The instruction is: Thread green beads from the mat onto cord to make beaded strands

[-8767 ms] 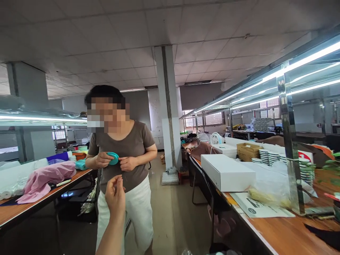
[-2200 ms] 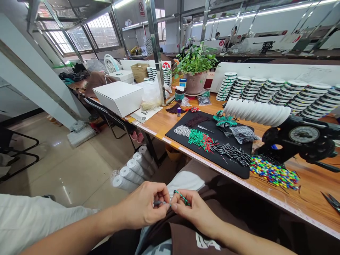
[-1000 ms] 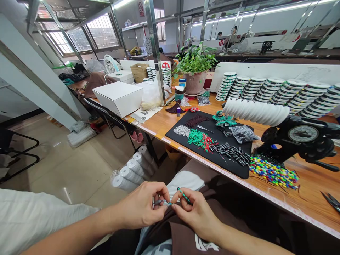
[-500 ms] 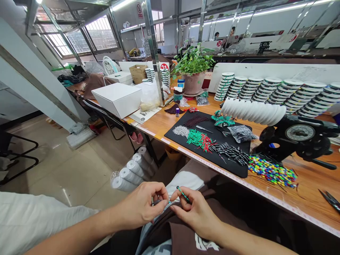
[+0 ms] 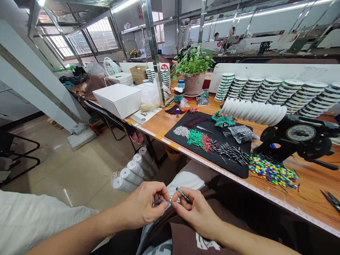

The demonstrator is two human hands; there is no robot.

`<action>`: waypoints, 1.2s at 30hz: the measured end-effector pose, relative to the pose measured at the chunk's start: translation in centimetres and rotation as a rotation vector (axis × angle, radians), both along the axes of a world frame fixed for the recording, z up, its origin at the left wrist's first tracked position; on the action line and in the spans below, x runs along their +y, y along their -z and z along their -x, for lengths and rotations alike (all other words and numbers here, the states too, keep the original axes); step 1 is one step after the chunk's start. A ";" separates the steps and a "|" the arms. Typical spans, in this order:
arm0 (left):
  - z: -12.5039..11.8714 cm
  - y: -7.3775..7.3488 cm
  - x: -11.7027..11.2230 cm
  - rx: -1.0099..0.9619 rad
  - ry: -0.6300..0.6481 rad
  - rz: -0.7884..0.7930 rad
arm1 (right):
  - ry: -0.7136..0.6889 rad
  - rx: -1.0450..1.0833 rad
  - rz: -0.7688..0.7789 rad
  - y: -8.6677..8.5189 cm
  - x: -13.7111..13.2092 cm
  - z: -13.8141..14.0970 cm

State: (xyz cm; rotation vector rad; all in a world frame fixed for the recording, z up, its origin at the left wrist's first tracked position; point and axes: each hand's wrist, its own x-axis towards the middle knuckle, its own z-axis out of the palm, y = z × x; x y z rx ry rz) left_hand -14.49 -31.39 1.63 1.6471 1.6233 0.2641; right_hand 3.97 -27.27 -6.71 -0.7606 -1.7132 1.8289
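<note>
Item: one green-and-black strand, located above the lap, just off the table edge. The right hand had it, thumb and forefinger pinched near its inner end while the beaded length rose past the forefinger, presumably to keep that length clear of the fingertips.

Item: one dark slim piece, gripped by the left hand, fingers curled about it and thumb pressed to forefinger. A thin bluish bit showed between the two sets of fingertips, brought close together as fine work would ask.

Item: one black mat on the table, bearing silver beads, green tubes, red tubes and black pieces, heaped by colour, probably for easy picking. Multicoloured beads lay beside it, by a dialled device.

Obscured: most of the dark piece, behind the left fingers; the strand's lower end, inside the right hand. Whether strand and piece were joined, I could not tell. Cut off: a dark hand tool at the right edge.
</note>
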 end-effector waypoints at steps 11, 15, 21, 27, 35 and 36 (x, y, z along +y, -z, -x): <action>-0.4 -0.5 0.1 0.004 -0.007 0.040 | 0.049 0.003 -0.120 0.3 -0.6 0.0; -0.4 -0.3 0.2 -0.004 -0.009 0.035 | 0.059 -0.002 -0.157 0.4 -0.4 0.0; -0.2 0.2 0.1 -0.025 -0.021 -0.015 | 0.069 -0.003 -0.180 0.5 -0.4 -0.1; -0.2 0.0 0.0 -0.009 -0.017 -0.015 | 0.071 -0.014 -0.167 0.6 -0.5 0.0; -0.4 -0.2 0.2 -0.038 -0.021 0.021 | 0.062 -0.017 -0.165 0.7 -0.4 0.0; -0.4 -0.3 0.2 -0.047 -0.024 0.017 | 0.064 -0.024 -0.169 0.7 -0.4 0.0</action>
